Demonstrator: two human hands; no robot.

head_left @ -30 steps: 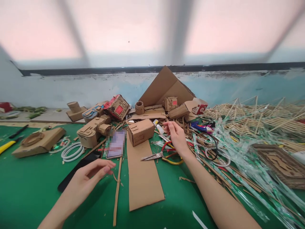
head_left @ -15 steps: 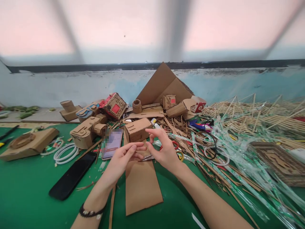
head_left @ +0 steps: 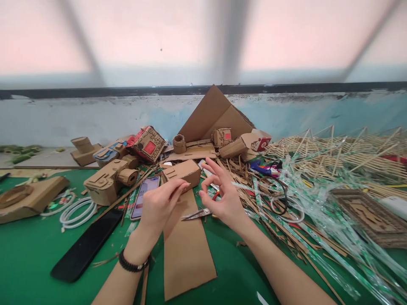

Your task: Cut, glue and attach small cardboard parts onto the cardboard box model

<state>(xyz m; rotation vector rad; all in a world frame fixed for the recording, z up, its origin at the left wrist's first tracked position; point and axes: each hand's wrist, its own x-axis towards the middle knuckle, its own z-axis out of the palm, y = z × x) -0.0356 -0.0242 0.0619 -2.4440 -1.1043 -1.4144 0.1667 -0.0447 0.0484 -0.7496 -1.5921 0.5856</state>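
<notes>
My left hand [head_left: 162, 203] is closed, its fingertips pinched together over the cardboard strip; what they hold, if anything, is too small to make out. Beside it, the thumb and index finger of my right hand [head_left: 222, 197] curl into a pinch, with the other fingers raised apart. Whatever lies in that pinch is too tiny to name. Scissors [head_left: 197, 214] rest below, with their handles partly behind my right hand. Under them lies a flat cardboard piece [head_left: 189, 258]. A small cardboard box [head_left: 182, 171] stands just beyond my fingers.
A phone [head_left: 144, 197] lies left of the box, near a long black object [head_left: 89, 245]. Cardboard camera models [head_left: 104, 180] and a white cable coil [head_left: 78, 212] sit farther left. To the right are plastic strips [head_left: 318, 228], cardboard scraps and bamboo sticks [head_left: 330, 148].
My left hand has turned and closed into a pinch, and my hands have drawn apart slightly. More of the scissors shows. The view has shifted a little.
</notes>
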